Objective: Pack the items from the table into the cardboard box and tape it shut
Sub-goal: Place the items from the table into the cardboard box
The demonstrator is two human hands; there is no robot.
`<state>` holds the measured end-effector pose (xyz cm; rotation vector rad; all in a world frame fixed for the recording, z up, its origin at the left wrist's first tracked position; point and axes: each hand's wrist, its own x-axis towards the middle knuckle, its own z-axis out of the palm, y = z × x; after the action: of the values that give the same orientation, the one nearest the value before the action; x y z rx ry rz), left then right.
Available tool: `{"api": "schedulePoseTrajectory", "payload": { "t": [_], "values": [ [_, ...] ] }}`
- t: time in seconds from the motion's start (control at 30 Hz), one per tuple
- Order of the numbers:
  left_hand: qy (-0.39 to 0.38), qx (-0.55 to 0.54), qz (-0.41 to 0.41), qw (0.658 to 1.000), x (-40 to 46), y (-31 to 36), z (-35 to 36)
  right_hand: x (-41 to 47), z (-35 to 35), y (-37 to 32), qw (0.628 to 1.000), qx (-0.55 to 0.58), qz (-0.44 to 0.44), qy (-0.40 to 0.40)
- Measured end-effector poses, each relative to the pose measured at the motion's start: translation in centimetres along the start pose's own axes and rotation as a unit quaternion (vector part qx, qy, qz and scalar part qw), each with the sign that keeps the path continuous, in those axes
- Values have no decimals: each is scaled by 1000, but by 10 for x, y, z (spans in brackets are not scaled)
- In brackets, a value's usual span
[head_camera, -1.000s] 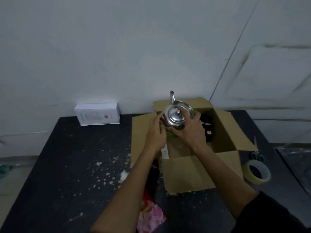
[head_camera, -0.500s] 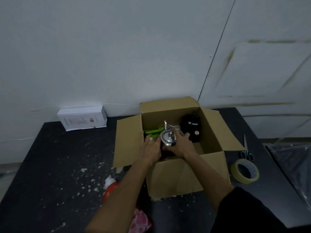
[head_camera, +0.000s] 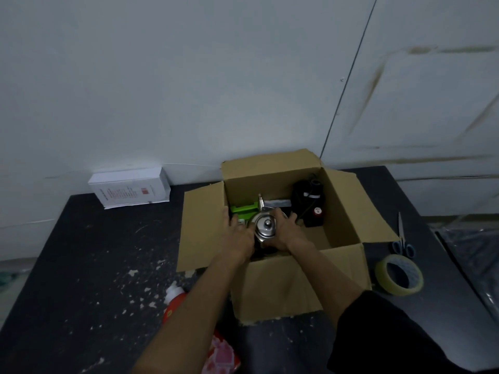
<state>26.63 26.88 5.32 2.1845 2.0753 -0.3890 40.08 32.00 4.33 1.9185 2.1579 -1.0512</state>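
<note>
An open cardboard box (head_camera: 348, 211) stands on the black table (head_camera: 89, 252) with its flaps spread out. Inside it a shiny steel kettle (head_camera: 266, 228) sits low at the near left. My left hand (head_camera: 239, 233) holds its left side and my right hand (head_camera: 287, 229) holds its right side. Behind the kettle lies a green item (head_camera: 244, 209), and a black appliance (head_camera: 307, 203) stands at the back right of the box.
A roll of tape (head_camera: 399, 275) and blue-handled scissors (head_camera: 402, 242) lie right of the box. A white box (head_camera: 129, 188) sits against the wall at the left. A red bottle with a white cap (head_camera: 174, 300) and a pink packet (head_camera: 221, 357) lie near the table's front.
Both hands have lowered the kettle from above the box rim down into the box. The view has shifted a little to the left.
</note>
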Motion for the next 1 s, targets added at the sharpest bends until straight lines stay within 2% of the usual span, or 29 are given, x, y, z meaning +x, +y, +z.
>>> {"api": "schedulePoseTrajectory", "payload": {
  "t": [0.1, 0.2, 0.37, 0.43, 0.5, 0.6, 0.67, 0.77, 0.9, 1.0],
  "values": [
    [5, -31, 0, 1000, 0, 0, -2, 0, -1, 0, 1000, 6, 3, -10],
    [81, -146, -8, 986, -6, -8, -10, -6, -6, 2, 1000, -27, -1, 5],
    [267, -227, -67, 934, -40, -50, -14, -30, -15, -4, 982, -136, -29, 124],
    [315, -255, -112, 907, -65, -67, -3, -43, -11, -13, 976, -123, -68, 165],
    [327, -288, -172, 883, -95, -79, 16, -57, -1, -27, 969, -83, -146, 180],
    [287, -357, -263, 849, -138, -85, 52, -76, 25, -54, 951, -16, -277, 138],
    [221, -404, -304, 834, -158, -81, 75, -88, 44, -69, 935, -10, -338, 109],
    [120, -495, -357, 783, -181, -74, 100, -105, 74, -85, 912, -15, -403, 69],
    [38, -550, -401, 732, -197, -61, 118, -114, 108, -88, 913, -25, -406, -26],
    [21, -590, -432, 681, -204, -52, 128, -113, 121, -85, 915, -42, -397, -54]
  ]
}}
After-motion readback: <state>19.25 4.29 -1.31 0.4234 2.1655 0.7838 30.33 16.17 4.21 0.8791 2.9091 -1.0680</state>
